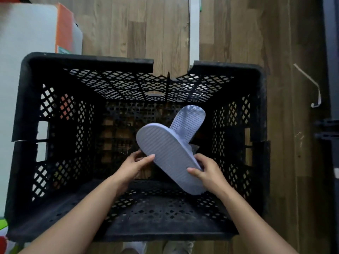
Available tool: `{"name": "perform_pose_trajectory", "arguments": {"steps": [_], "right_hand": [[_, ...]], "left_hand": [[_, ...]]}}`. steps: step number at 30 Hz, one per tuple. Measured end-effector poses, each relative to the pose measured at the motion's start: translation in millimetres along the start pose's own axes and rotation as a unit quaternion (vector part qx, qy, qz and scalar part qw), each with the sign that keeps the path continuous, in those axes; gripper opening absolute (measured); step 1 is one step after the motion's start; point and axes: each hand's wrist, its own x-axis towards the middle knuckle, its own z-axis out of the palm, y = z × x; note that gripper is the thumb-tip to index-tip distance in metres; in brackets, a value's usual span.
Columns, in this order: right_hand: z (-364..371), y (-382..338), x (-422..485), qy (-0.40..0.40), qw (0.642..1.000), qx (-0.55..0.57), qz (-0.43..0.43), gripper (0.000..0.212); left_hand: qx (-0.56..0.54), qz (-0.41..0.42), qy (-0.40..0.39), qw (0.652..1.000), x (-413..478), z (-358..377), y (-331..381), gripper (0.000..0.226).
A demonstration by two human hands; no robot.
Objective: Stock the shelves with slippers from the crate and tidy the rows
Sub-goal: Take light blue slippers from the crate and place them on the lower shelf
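A big black crate [22,99] fills the middle of the frame; its walls are full of small holes, and its far rim has a gap at the top middle; it sits on a brown wood floor [229,33]. You can see the floor through the holes in the bottom of the crate.

Two pale blue slippers are in the middle of the frame, held up inside the crate; the near slipper [170,156] is turned with its bumpy bottom facing up, and it slants from the middle down to the lower right; the second slipper [189,120] sticks out from behind it toward the upper right, and the two touch and cross.

The left hand [134,167] comes in from the lower left; it pinches the left edge of the near slipper, thumb on top and fingers curled under. The right hand [207,171] comes in from the lower right; it grips the low end of the same slipper, thumb on the bottom side and fingers round the edge. What holds the second slipper is hidden behind the near one, so I cannot tell.

A white box [27,33] with an orange side is in the upper left, just beside the crate; a white strip [194,28] runs down at the top middle; a thin paper strip [311,83] lies on the floor at the right; a dark frame [332,70] stands at the right edge; the tips of two shoes [176,247] show at the bottom.
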Motion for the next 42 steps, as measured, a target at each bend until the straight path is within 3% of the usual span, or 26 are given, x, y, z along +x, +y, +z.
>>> {"name": "perform_pose_trajectory", "arguments": {"steps": [2,5,7,11,14,19,22,25,28,32,34,38,42], "right_hand": [[2.5,-14.8,-3.5,0.003,0.998,0.064,-0.018,0.022],[5.0,-30.2,-5.2,0.002,0.992,0.119,-0.034,0.024],[5.0,-36.9,-5.3,-0.007,0.99,0.137,-0.041,0.022],[5.9,-43.3,-1.8,-0.037,0.983,0.173,-0.046,0.022],[8.6,-43.5,2.6,-0.054,0.982,0.174,-0.047,0.022],[14.0,-30.5,10.3,-0.069,0.981,0.18,-0.015,0.024],[11.5,-21.1,16.3,-0.025,0.984,0.177,0.028,0.026],[3.3,-7.4,30.4,0.036,0.99,0.114,0.072,0.036],[-3.1,4.6,54.2,0.065,0.994,0.003,0.086,0.051],[-9.8,9.8,98.7,0.09,0.986,-0.14,0.011,0.071],[-11.9,13.0,120.3,0.072,0.974,-0.212,-0.02,0.088],[-6.3,19.1,139.9,-0.018,0.915,-0.402,0.011,0.122],[5.4,24.7,131.4,0.012,0.893,-0.45,-0.002,0.121]], "left_hand": [[-0.091,0.001,-0.04,0.995,-6.0,1.9,3.9,0.081],[-0.198,0.042,-0.057,0.978,-13.6,6.4,15.6,0.05],[-0.229,0.065,-0.051,0.97,-17.0,5.6,23.4,0.042],[-0.198,0.08,-0.079,0.974,-15.7,0.9,29.3,0.055],[-0.182,0.039,-0.094,0.978,-11.4,1.4,27.7,0.088],[-0.213,0.023,-0.076,0.974,-6.3,3.3,19.1,0.053],[-0.22,0.026,-0.05,0.974,-0.2,-4.0,14.7,0.04],[-0.221,0.027,-0.028,0.974,9.8,-15.8,12.1,0.028],[-0.209,0.036,-0.011,0.977,23.4,-29.3,10.8,0.043],[-0.188,0.044,0.01,0.981,41.4,-41.8,10.4,0.048],[-0.187,0.043,0.013,0.981,49.0,-46.3,9.4,0.038],[-0.174,0.036,0.019,0.984,57.6,-51.5,6.8,0.034],[-0.184,0.024,0.043,0.982,55.7,-51.8,2.6,0.014]]}}
